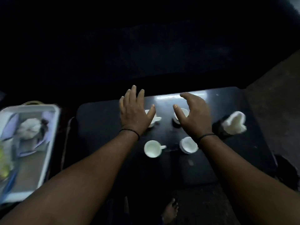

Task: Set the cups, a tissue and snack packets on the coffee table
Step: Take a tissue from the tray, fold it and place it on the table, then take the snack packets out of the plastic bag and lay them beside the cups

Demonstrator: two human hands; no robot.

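A bare foot (169,211) stands on the dark floor at the near edge of the coffee table (103,127), and both bare forearms reach out from there over the tabletop. Four white cups sit in a loose square around the middle of the tabletop. The near left cup (153,148) stands upright with its handle pointing right, and the near right cup (188,145) sits just beside it, partly covered by the right wrist. The far left cup (154,119) lies mostly hidden under the left hand (135,112), which hangs above it with fingers straight and spread, palm down, holding nothing. The far right cup (182,115) shows between the thumb and palm of the right hand (193,111), whose fingers are loosely curved and wide apart over the cup; I cannot tell whether they touch it. Each wrist wears a thin dark band. Near the right edge of the tabletop a white tissue (235,122) sticks up out of a dark holder (219,128), well apart from the cups. Off the left edge of the table sits a pale tray (48,132), blurred, with packets (28,135) lying in it; their kind is too smeared to make out. Light glares on the far edge of the tabletop.
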